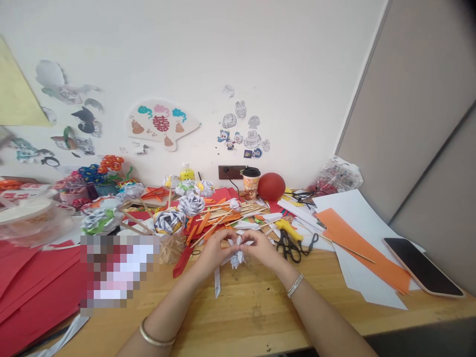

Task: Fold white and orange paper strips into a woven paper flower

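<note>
A small white folded-paper flower [237,258] is held between both hands above the wooden table [238,307]. My left hand [217,250] pinches its left side with bent fingers. On the other side, the fingers of my right hand [258,246] are closed on the same flower. A folded white paper strip [217,283] lies just below my left hand. To the right of my right hand rest black-handled scissors [289,246] and a yellow-handled tool [289,229]. Part of the flower is hidden by my fingers.
Finished paper roses [169,219] stand at the left, behind red paper sheets [33,282]. Wooden sticks [238,210], a paper cup [251,183] and a red balloon [271,186] are farther back. Orange paper [368,253] and a phone [422,267] lie at the right.
</note>
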The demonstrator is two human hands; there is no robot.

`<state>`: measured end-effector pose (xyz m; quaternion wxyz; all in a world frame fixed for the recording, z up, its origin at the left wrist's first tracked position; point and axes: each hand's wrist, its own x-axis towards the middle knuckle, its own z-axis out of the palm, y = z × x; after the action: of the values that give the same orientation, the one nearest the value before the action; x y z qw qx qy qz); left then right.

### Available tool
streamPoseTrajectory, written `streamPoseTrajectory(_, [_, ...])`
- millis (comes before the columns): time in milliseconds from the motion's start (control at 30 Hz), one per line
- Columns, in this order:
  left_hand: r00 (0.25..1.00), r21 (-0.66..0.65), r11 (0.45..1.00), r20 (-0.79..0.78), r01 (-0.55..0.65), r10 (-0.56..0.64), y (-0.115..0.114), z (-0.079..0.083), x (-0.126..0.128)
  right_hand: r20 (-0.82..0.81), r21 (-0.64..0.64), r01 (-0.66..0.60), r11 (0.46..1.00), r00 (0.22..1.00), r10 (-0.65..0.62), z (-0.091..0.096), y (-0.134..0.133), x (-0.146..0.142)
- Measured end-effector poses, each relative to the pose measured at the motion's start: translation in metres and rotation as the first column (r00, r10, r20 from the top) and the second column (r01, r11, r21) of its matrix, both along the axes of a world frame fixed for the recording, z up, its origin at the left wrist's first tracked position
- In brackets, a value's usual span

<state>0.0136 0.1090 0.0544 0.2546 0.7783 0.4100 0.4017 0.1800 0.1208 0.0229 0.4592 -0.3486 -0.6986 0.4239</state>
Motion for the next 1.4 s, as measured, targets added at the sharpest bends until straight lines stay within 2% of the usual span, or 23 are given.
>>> streamPoseTrajectory(200, [0.997,-0.121,0.99,0.045,0.072,-0.067,0.004,-0.004,-0.001,0.086,-0.001,-0.011,1.0,0.996,0.011,-0.001,0.001,0.001])
streamPoseTrajectory(400, [0.989,-0.323,0.937,0.093,0.136,-0.112,0.012,-0.014,-0.006,0.146,-0.028,-0.017,0.999,0.989,0.021,-0.002,0.0,0.0])
streamPoseTrajectory(667, [0.974,-0.397,0.89,0.108,0.224,-0.198,0.014,-0.016,-0.011,0.17,-0.061,-0.036,0.997,0.984,0.046,-0.005,0.003,0.003])
streamPoseTrajectory(767, [0.98,-0.406,0.892,0.086,0.199,-0.18,0.016,-0.019,-0.01,0.173,-0.084,-0.029,0.996,0.984,0.043,-0.007,0.005,0.004])
streamPoseTrajectory(933, [0.994,-0.47,0.877,0.015,0.103,-0.109,0.016,-0.02,-0.008,0.103,-0.213,-0.108,0.971,0.986,0.132,-0.009,0.002,0.003])
streamPoseTrajectory(1133, [0.98,-0.56,0.808,0.166,0.182,-0.105,0.014,-0.022,-0.009,0.088,-0.275,-0.066,0.959,0.992,0.094,-0.006,0.001,0.005])
streamPoseTrajectory(1233, [0.982,-0.528,0.831,0.151,0.177,-0.114,0.015,-0.024,-0.007,0.089,-0.257,-0.068,0.964,0.992,0.093,-0.007,0.002,0.005])
streamPoseTrajectory(1400, [0.999,-0.347,0.938,-0.034,0.019,-0.033,0.014,-0.026,-0.001,0.111,-0.235,-0.021,0.972,0.993,0.048,-0.006,0.001,0.002])
